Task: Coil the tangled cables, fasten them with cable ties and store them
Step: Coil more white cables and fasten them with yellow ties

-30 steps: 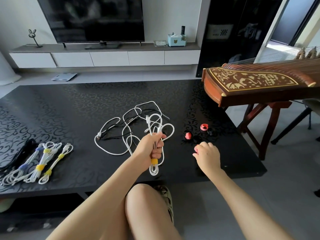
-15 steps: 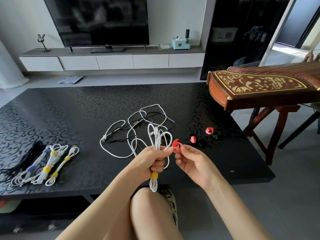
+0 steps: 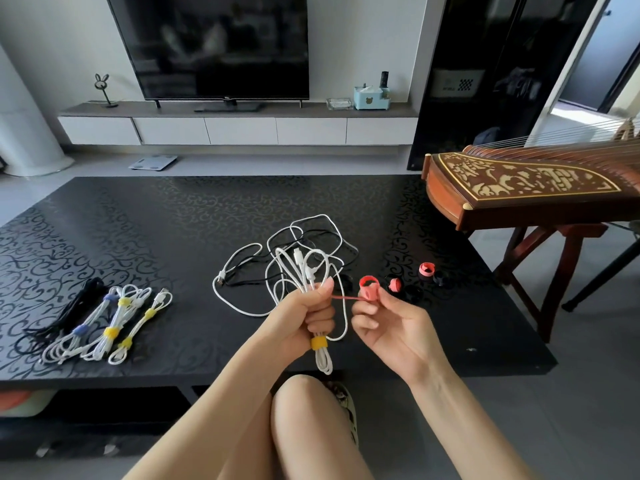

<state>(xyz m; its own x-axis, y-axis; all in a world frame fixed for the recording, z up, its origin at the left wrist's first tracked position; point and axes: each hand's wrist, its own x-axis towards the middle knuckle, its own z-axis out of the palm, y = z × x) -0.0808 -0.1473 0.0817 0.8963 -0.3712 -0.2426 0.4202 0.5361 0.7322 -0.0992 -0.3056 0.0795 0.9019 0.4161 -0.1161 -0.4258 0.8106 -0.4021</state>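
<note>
My left hand grips a coiled white cable above the near edge of the black table; a yellow tie wraps the coil below my fist. My right hand pinches a red cable tie roll, and its partly unrolled strip reaches to my left fingertips. A tangle of white and black cables lies on the table behind my hands. More rolled ties, red and black, sit to the right. Several tied cable bundles lie at the table's left.
A wooden zither on a stand juts in at the right, close to the table's corner. A TV and a low cabinet stand at the far wall. My knees are below the table's near edge.
My right hand picked a red tie roll off the table, brought it to my left hand, and has pulled a strip out of it. The head view moved closer.
</note>
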